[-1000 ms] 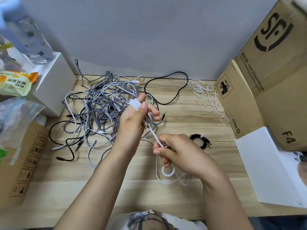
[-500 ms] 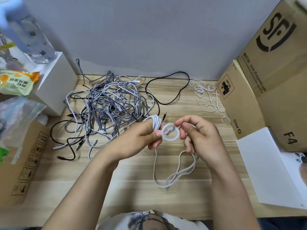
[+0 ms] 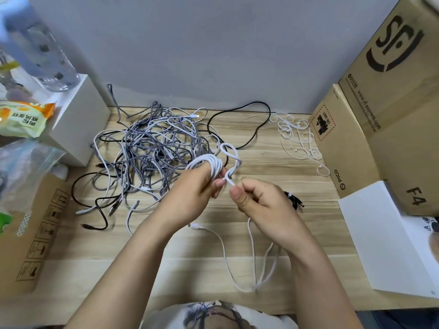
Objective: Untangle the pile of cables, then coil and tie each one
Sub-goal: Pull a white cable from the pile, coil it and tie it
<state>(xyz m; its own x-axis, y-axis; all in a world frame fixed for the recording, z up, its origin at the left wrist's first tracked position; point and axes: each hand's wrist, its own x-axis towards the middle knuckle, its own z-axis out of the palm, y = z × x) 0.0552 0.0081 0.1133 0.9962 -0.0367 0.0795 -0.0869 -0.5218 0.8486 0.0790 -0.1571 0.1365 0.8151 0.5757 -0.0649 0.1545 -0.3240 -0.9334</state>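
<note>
White cable: several turns wound round the fingers of the left hand, held above the wooden table, just in front of the tangled pile. Left hand gripping the coil, fingers curled through the turns. Right hand closed, thumb and forefinger pinching the same cable just beside the coil; a small twisted loop stands up between the pinch and the coil. Remaining slack hangs below the right hand and trails over the table toward the person, a plug end lying free near the left forearm. Judgement: step in hand is coiling of one freed cable; untangling of the main pile is not yet done, since grey braided, white and black leads are still knotted together there. One black cable already coiled lies partly hidden behind the right hand; whether it is tied cannot be told. Next move, probably: lay the loop flat onto the coil without the twist, draw up the slack, then fetch a tie from the white ties heaped near the cardboard box. Risk: coil slipping off the fingers while one hand reaches away.
</note>
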